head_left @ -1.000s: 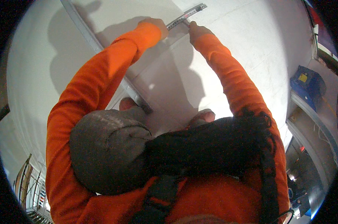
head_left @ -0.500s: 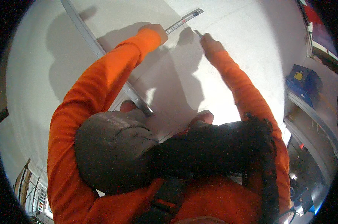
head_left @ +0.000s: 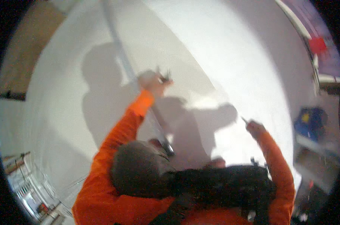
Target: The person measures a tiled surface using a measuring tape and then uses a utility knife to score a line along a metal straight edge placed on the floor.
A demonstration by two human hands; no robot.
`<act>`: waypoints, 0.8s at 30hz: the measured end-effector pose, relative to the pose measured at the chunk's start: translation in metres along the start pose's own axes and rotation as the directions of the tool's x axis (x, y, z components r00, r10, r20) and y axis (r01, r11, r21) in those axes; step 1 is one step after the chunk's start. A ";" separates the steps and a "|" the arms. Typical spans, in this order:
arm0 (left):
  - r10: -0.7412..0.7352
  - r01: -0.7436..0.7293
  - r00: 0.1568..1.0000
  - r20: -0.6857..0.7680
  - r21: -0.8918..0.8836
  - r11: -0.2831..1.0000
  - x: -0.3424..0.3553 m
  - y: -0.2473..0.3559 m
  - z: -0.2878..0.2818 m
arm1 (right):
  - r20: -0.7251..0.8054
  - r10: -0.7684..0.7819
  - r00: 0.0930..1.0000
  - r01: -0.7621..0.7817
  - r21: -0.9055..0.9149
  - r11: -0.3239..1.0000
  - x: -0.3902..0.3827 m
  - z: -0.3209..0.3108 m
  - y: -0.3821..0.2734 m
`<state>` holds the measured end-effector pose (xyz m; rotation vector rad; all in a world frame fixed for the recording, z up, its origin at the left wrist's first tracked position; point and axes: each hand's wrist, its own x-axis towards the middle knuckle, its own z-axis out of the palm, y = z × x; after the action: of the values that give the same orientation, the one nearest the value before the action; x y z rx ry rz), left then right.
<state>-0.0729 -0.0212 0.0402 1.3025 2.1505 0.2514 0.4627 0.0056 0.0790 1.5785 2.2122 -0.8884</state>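
My left hand (head_left: 153, 82), blurred by motion, is closed around a tape measure (head_left: 164, 79). Only a small dark part of it shows past my fingers, and no long blade sticks out. The hand is over a long metal straightedge (head_left: 119, 41) that lies on a broad white board (head_left: 192, 22); whether they touch I cannot tell. Farther right, my right hand (head_left: 256, 128) is closed on a thin, dark, pointed tool (head_left: 245, 120), its tip toward the board. Its exact kind is too small to make out.
My bent knee (head_left: 138, 168) in grey cloth is at the straightedge's near end. A blue object with a yellow patch (head_left: 310, 122) stands at the right. A red item (head_left: 317, 45) is at the upper right, and wire racks (head_left: 27, 187) are at the lower left.
The tape measure's blade, stretched out over the board before, no longer shows. My left hand has drawn back toward the straightedge. The whole view has shifted, and my hands are farther apart.
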 end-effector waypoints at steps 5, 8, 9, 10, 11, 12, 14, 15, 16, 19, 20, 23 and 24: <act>-0.140 0.152 0.986 0.085 -0.141 0.978 -0.082 -0.007 -0.025 | 0.139 0.171 0.975 -0.177 0.035 0.984 -0.024 -0.005 -0.006; -0.365 0.362 0.917 0.160 0.049 0.931 -0.091 -0.016 -0.032 | 0.178 0.158 0.971 -0.173 0.075 0.982 -0.016 -0.020 -0.027; -0.384 0.374 0.917 0.111 0.098 0.922 -0.094 -0.023 -0.023 | 0.184 0.152 0.971 -0.167 0.069 0.984 -0.018 -0.015 -0.031; -0.392 0.382 0.918 0.055 0.141 0.914 -0.089 -0.021 -0.018 | 0.176 0.109 0.978 -0.132 0.120 0.984 -0.010 -0.014 -0.031; -0.393 0.383 0.918 0.051 0.131 0.914 -0.083 -0.019 -0.013 | 0.167 0.070 0.984 -0.099 0.170 0.980 -0.005 -0.011 -0.032; -0.374 0.368 0.927 0.005 0.160 0.916 -0.075 -0.026 -0.013 | 0.196 0.035 0.980 -0.089 0.270 0.959 -0.007 0.006 -0.049; -0.367 0.367 0.930 -0.036 0.187 0.911 -0.063 -0.022 -0.027 | 0.264 -0.032 0.964 -0.005 0.137 0.991 -0.006 0.004 -0.101; -0.388 0.368 0.914 0.120 0.158 0.916 -0.057 -0.008 -0.045 | 0.244 -0.081 0.966 0.076 0.030 0.997 -0.010 -0.001 -0.124; -0.394 0.374 0.878 0.270 0.124 0.919 -0.052 0.004 -0.056 | 0.300 -0.104 0.948 0.111 -0.007 0.994 -0.013 -0.006 -0.140; -0.389 0.387 0.877 0.282 0.065 0.920 -0.036 0.028 -0.042 | 0.375 -0.193 0.907 0.250 -0.111 0.962 -0.009 0.008 -0.183; -0.342 0.341 0.913 0.221 0.044 0.939 -0.031 0.038 -0.035 | 0.360 -0.198 0.912 0.237 -0.067 0.969 -0.009 0.019 -0.196; -0.282 0.280 0.953 0.114 0.033 0.959 -0.015 0.068 -0.020 | 0.243 -0.122 0.962 0.141 -0.065 0.988 -0.016 0.021 -0.232; -0.281 0.275 0.948 0.152 0.057 0.960 -0.018 0.078 -0.019 | 0.202 -0.079 0.976 0.097 -0.080 0.992 -0.014 0.030 -0.226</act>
<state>-0.0204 0.0050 0.0975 0.9841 2.1755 -0.0061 0.2552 -0.0722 0.1354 1.3003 2.1621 -0.9153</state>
